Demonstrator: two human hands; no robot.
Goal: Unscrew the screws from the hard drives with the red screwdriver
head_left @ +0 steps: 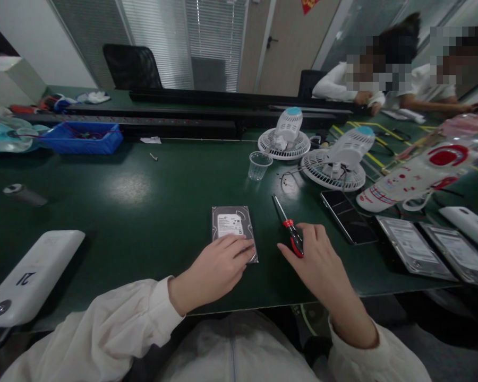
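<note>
Inspection of hands and tools at the tabletop (pixel 151 212), which is dark green and smooth. My left grip (pixel 215 268) lies across the near part of a flat, rectangular, metal-cased hard drive with a white label (pixel 229 223); the fingers sit close together on its upper face. Whether they clamp its edges I cannot tell. The drive lies flat, directly in front of me, its long axis running roughly away from my body.

My right grip (pixel 322 265) is at a red-and-black-handled screwdriver with a slim metal shaft (pixel 290 229). Thumb and forefinger stand apart, the rear of the handle between them — no closed hold is seen. The screwdriver lies to the right of the drive, apart from it, its long axis slanting: tip away from me and leftward, handle toward my right palm. The right grip is clearly the nearer to it.

Also noted — a black, glossy, rectangular phone (pixel 348 217) to the right of the screwdriver, and a clear, ribbed plastic cup (pixel 258 167) beyond the drive.
</note>
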